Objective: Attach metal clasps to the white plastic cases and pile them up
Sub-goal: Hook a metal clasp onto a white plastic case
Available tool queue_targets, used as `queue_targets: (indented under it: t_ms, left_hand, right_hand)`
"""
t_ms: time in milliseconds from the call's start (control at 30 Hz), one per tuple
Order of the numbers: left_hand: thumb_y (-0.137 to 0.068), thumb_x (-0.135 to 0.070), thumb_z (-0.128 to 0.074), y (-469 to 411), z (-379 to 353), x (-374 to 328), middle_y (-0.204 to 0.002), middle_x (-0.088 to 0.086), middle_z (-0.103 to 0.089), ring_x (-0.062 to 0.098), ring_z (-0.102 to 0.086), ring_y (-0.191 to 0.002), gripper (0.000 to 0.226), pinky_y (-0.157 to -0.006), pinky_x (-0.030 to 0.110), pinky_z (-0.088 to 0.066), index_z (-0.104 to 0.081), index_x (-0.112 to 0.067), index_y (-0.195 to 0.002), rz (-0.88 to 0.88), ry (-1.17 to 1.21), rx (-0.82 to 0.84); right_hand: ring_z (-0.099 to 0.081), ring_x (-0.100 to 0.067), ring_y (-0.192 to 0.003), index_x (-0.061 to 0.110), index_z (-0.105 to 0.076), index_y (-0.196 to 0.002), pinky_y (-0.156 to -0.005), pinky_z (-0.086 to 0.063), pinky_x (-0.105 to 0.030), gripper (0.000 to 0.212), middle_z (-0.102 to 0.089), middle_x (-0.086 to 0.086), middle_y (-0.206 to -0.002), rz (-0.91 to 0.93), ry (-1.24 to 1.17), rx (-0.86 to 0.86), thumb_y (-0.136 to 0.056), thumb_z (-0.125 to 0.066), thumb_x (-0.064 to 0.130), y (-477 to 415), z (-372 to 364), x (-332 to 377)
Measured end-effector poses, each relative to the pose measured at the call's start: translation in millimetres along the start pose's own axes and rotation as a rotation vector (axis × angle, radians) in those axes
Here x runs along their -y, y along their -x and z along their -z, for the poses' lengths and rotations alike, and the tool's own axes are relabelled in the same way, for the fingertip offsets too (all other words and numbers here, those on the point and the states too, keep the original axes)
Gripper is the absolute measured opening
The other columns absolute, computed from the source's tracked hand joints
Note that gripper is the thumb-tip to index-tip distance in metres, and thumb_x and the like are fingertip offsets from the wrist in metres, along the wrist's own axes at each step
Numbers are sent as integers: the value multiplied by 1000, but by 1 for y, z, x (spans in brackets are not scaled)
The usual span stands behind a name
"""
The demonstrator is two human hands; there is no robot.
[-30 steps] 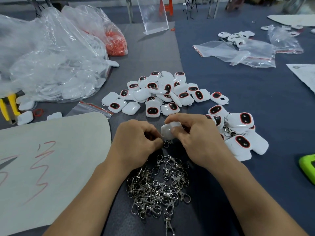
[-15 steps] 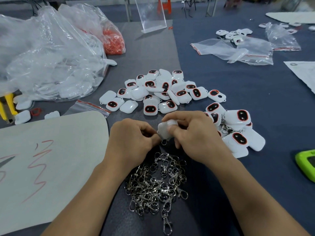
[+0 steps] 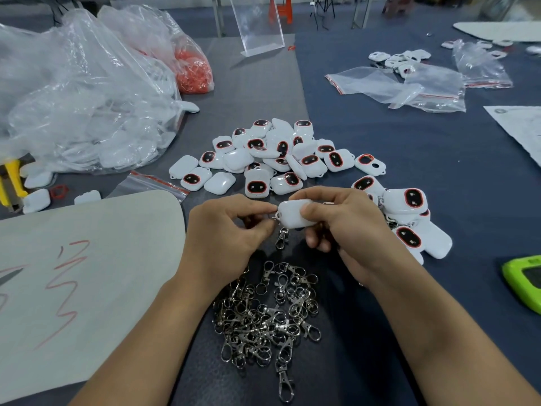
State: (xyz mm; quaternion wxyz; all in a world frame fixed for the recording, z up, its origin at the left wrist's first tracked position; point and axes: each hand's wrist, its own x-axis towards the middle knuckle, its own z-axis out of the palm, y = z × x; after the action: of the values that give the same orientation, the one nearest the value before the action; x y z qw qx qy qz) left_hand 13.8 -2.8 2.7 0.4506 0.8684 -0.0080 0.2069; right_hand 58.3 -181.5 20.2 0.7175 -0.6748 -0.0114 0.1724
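Note:
My right hand [image 3: 348, 230] grips a white plastic case [image 3: 292, 213] between thumb and fingers, just above the table. A metal clasp [image 3: 282, 238] dangles from the case's left corner. My left hand [image 3: 227, 235] pinches the clasp's ring where it meets the case. Below my hands lies a heap of loose metal clasps [image 3: 269, 315]. A spread of white cases with red-rimmed black windows [image 3: 278, 156] lies beyond my hands. A pile of cases with clasps attached [image 3: 409, 221] sits to the right of my right hand.
Large clear bags of white cases [image 3: 82, 112] and a bag of red rings [image 3: 193, 68] stand at the left. A pale board with red marks [image 3: 73, 273] lies at the near left. Zip bags [image 3: 409, 86] lie far right; a green device [image 3: 524, 282] is at the right edge.
My hands have spread apart and the case has turned, so it now shows fully with the clasp hanging from its corner. Earlier my fingers covered most of it.

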Motion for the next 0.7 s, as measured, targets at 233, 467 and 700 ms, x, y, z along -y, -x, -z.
queue_targets:
  t_ms: [233, 467, 700]
  left_hand:
    - [-75, -12, -87, 1, 2, -3, -78, -20, -71, -1, -66, -74, 21, -65, 12, -45, -81, -30, -82, -40, -48, 51]
    - [-77, -21, -83, 3, 7, -4, -67, -16, -66, 4, -60, -66, 12, -59, 9, -34, -82, -30, -85, -82, -190, 94]
    - [-77, -8, -84, 1, 0, -11, -71, -3, -75, 4, -61, -64, 18, -62, 17, -49, -81, -26, -76, 189, 343, 12]
  right_hand:
    - [-46, -15, -38, 5, -74, -94, -35, -32, -21, 19, -67, -12, -63, 6, 0, 3, -95, -58, -5, 1, 1, 0]
    - [-47, -18, -37, 8, -76, -91, -35, -35, -22, 23, -68, -12, -65, 124, 25, 1, -92, -58, -7, 6, -8, -3]
    - [-51, -13, -43, 5, -76, -95, -37, -35, -20, 22, -70, -16, -74, -65, -253, 30, -96, -55, -3, 7, -6, 5]
